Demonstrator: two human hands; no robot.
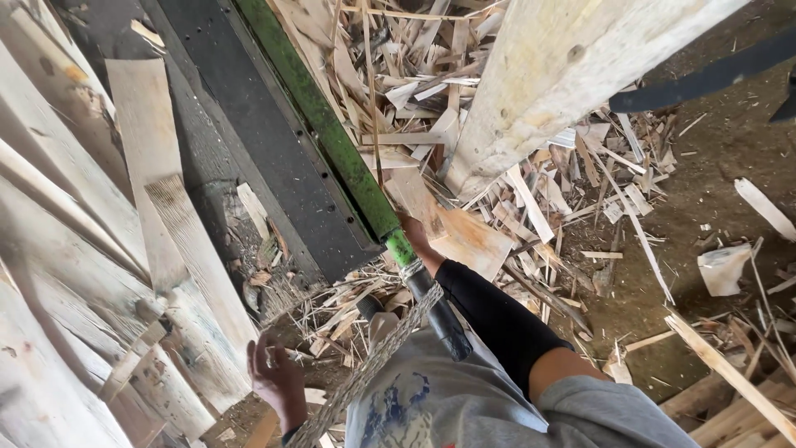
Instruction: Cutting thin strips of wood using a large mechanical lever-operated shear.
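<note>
The right hand (417, 235) is reaching down beside the green bar (332, 133), its fingers pinching a flat wood offcut (464, 236) lying on the scrap pile (531, 191); lifting it clear looks like the step underway. The left hand (278, 377) is hanging near the stacked boards (99, 274), fingers loosely curled, holding nothing.

Right hand (417, 235) reaching forward, black-sleeved arm extended; left hand (278, 377) low, fingers loosely curled
</note>
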